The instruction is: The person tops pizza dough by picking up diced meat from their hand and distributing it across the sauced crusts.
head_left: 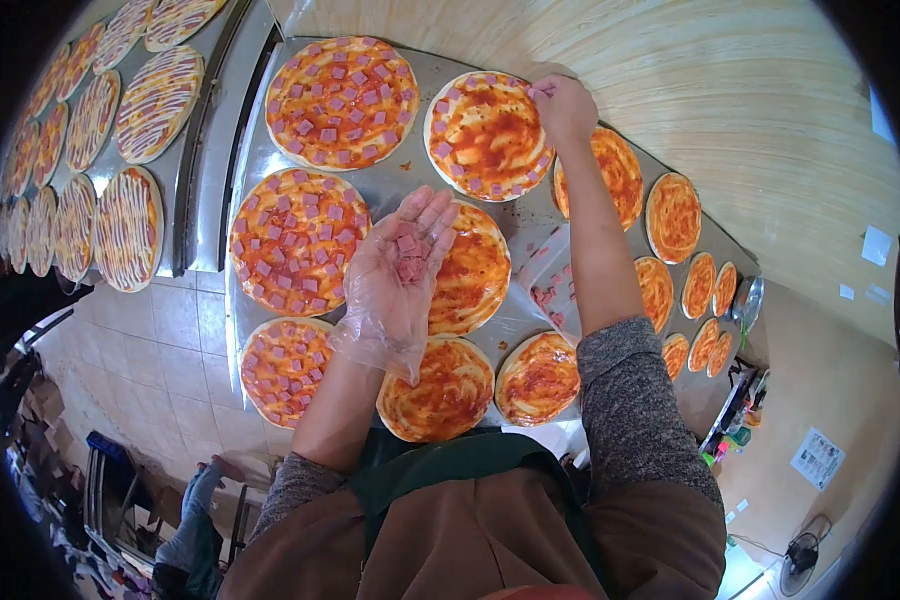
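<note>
My left hand [395, 275], in a clear plastic glove, is palm up with its fingers stretched out. A small heap of pink ham cubes [410, 258] lies in its palm, above the sauced pizza base [475, 275]. At the upper right rim of another pizza [485, 135], my right hand [566, 108] has its fingers pinched together, apparently on a ham cube. This pizza has ham cubes around its edge and mostly red sauce in the middle. To the right of my left hand, a clear plastic bag [550, 280] of ham pieces lies on the metal table, partly hidden by my right forearm.
Ham-topped pizzas [342, 103] line the left of the metal table [395, 182]; several sauced bases [673, 218] stretch right toward a metal bowl [747, 300]. A wooden wall [730, 90] borders the back. Trays of drizzled pizzas [160, 105] stand left. Another person's leg [185, 525] shows lower left.
</note>
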`<state>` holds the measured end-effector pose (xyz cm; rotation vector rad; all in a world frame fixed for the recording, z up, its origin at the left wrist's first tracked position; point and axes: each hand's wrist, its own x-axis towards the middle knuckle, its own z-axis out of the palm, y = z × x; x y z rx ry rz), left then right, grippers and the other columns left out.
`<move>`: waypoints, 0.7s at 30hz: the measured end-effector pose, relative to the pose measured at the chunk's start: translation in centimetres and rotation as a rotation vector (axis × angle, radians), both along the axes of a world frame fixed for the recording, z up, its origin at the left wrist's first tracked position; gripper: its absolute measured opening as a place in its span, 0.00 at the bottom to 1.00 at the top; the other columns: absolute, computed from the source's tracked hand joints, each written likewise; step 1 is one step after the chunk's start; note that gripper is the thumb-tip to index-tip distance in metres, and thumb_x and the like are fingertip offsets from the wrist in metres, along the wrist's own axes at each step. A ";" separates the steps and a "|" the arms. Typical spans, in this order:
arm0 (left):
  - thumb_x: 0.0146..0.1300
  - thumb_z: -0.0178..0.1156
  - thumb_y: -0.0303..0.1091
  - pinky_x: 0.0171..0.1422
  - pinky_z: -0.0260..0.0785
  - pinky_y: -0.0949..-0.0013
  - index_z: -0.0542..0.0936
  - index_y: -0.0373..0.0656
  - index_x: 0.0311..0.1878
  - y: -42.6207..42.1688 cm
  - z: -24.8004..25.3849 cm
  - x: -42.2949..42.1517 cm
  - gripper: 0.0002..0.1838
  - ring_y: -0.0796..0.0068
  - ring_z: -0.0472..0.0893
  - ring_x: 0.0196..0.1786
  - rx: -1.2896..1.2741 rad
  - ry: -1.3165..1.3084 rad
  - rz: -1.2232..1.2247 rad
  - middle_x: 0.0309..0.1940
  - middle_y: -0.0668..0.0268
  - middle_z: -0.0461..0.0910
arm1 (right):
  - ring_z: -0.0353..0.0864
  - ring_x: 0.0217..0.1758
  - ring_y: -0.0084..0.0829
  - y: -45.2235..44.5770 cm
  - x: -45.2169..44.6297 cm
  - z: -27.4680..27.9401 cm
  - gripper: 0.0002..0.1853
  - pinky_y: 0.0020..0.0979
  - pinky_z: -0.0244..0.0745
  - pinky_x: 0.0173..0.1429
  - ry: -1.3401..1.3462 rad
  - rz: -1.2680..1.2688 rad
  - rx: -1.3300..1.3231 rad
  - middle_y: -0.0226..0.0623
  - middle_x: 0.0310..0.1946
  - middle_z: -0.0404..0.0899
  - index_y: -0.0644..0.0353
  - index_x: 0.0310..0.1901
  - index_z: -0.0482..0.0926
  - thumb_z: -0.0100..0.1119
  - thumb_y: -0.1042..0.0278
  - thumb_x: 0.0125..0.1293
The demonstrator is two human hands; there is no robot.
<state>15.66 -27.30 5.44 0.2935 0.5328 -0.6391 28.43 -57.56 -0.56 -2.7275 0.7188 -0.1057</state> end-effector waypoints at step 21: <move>0.78 0.39 0.50 0.81 0.54 0.57 0.61 0.36 0.74 0.1 -1.2 -0.3 0.31 0.57 0.63 0.77 -0.159 -0.019 0.134 0.74 0.51 0.63 | 0.82 0.39 0.28 12.6 -9.4 8.1 0.09 0.29 0.76 0.44 -0.120 0.549 0.563 0.35 0.36 0.84 0.58 0.43 0.86 0.69 0.66 0.64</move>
